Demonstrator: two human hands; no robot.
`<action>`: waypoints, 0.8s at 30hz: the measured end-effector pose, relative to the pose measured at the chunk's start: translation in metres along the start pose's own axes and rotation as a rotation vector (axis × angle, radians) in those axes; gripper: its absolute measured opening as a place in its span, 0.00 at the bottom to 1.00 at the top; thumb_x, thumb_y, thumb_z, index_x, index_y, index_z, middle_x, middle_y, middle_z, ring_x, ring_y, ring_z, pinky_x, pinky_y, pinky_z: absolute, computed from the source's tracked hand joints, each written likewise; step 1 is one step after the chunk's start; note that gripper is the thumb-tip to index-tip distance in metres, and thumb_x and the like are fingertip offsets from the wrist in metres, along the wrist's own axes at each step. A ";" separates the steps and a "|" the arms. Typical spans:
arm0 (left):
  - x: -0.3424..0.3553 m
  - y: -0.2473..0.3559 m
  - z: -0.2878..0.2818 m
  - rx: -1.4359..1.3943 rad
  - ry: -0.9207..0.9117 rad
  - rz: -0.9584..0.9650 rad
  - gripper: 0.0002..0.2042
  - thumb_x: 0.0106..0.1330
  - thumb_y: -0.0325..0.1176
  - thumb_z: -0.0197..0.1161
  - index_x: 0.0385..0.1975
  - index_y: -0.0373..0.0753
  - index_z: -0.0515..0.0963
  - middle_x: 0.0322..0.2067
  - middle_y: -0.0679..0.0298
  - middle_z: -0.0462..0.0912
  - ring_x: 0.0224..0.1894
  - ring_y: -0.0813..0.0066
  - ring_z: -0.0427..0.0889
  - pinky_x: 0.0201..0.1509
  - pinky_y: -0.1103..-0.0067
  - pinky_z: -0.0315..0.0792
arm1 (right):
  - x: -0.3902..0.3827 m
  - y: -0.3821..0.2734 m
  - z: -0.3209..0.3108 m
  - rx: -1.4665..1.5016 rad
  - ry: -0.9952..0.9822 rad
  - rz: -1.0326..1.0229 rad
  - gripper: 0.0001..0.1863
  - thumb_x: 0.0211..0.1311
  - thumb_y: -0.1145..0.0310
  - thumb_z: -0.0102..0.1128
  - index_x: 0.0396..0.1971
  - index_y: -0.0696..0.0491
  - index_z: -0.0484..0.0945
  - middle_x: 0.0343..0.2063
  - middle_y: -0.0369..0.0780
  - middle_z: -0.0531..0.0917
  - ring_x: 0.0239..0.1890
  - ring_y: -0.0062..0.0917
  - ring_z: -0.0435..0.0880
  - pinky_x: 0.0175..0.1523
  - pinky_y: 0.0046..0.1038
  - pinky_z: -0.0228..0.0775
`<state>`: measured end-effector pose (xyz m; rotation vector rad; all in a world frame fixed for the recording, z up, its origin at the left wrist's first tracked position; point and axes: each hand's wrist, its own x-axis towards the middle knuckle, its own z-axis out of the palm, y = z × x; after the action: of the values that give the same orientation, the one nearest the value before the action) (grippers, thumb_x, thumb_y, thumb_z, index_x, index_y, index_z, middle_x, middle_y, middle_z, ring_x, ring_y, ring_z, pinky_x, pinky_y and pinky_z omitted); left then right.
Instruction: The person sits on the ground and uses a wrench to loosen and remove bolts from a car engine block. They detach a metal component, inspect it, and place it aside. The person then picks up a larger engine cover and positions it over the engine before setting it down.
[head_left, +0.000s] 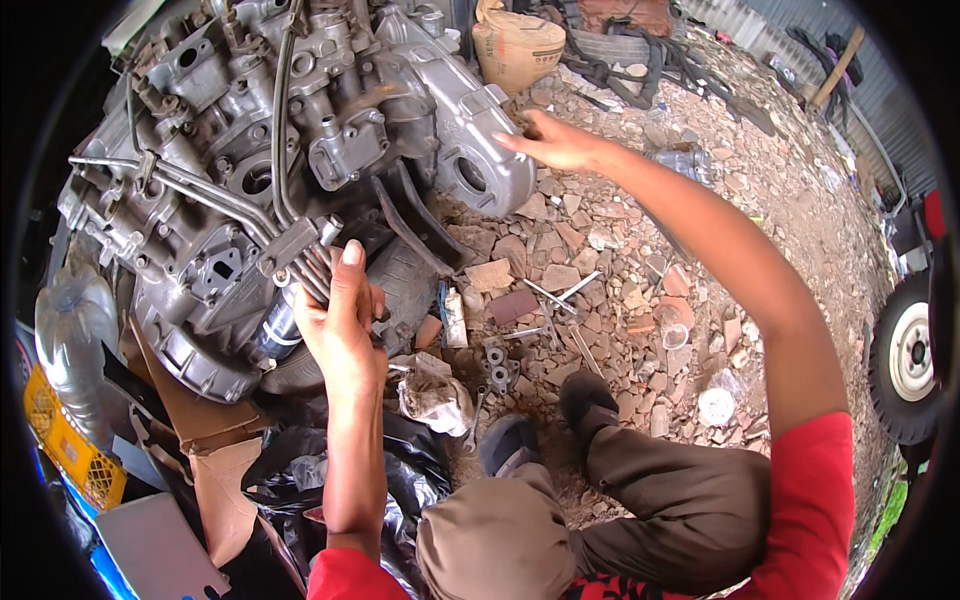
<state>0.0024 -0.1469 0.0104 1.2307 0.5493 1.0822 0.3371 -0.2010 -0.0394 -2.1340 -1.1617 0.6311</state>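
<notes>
My left hand (pixel 338 335) is closed around the lower ends of a bundle of metal pipes (pixel 238 210), below a bracket (pixel 288 248) that joins them. The pipes run up across a large grey engine (pixel 225 115) with many bolts and ports, filling the upper left. My right hand (pixel 560 145) grips the edge of a cast metal housing (pixel 465 140) with a round opening, at the engine's right end. A dark cylindrical part (pixel 278 330) sits behind my left hand. A curved dark metal piece (pixel 410 220) lies under the housing.
Wrenches (pixel 565 305) lie on rubble ground (pixel 625 240) before my feet (pixel 510 450). Black bags (pixel 400 480), torn cardboard (pixel 215 480) and a yellow crate (pixel 70 440) sit lower left. A paper sack (pixel 517 45) stands behind. A wheel (pixel 910 355) stands right, near corrugated sheeting (pixel 870 110).
</notes>
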 end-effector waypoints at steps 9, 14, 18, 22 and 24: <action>0.006 -0.001 -0.007 -0.014 -0.063 -0.001 0.15 0.66 0.36 0.65 0.21 0.44 0.67 0.13 0.75 0.62 0.14 0.87 0.59 0.20 0.83 0.56 | 0.007 -0.017 0.050 0.365 0.291 -0.024 0.43 0.41 0.41 0.76 0.51 0.58 0.78 0.46 0.47 0.84 0.45 0.31 0.84 0.54 0.31 0.73; 0.009 -0.009 -0.006 -0.022 -0.061 0.071 0.16 0.65 0.35 0.63 0.19 0.45 0.64 0.11 0.75 0.59 0.12 0.86 0.55 0.19 0.82 0.55 | 0.015 -0.010 0.047 0.127 0.365 -0.007 0.46 0.39 0.36 0.73 0.52 0.58 0.78 0.47 0.48 0.83 0.49 0.34 0.83 0.56 0.33 0.72; 0.004 -0.012 0.001 -0.031 -0.028 0.087 0.13 0.65 0.35 0.63 0.22 0.43 0.68 0.11 0.76 0.58 0.13 0.88 0.54 0.19 0.81 0.54 | 0.015 0.001 0.045 0.180 0.334 0.031 0.47 0.38 0.35 0.73 0.54 0.56 0.78 0.47 0.47 0.83 0.52 0.36 0.82 0.59 0.34 0.71; 0.010 -0.017 -0.004 -0.024 -0.024 0.117 0.14 0.66 0.34 0.62 0.21 0.44 0.66 0.12 0.76 0.58 0.13 0.87 0.53 0.19 0.81 0.54 | 0.012 -0.012 0.046 0.076 0.356 0.054 0.47 0.37 0.33 0.72 0.55 0.52 0.78 0.48 0.46 0.83 0.53 0.35 0.81 0.60 0.33 0.70; 0.008 -0.017 0.000 -0.005 -0.024 0.138 0.15 0.66 0.35 0.62 0.20 0.45 0.64 0.12 0.75 0.58 0.13 0.87 0.53 0.19 0.81 0.54 | 0.016 -0.002 0.046 0.128 0.359 0.008 0.48 0.35 0.32 0.72 0.53 0.52 0.79 0.49 0.46 0.83 0.53 0.36 0.82 0.60 0.33 0.71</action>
<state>0.0121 -0.1395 -0.0042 1.2902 0.4482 1.1823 0.3134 -0.1733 -0.0714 -2.0378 -0.8922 0.2974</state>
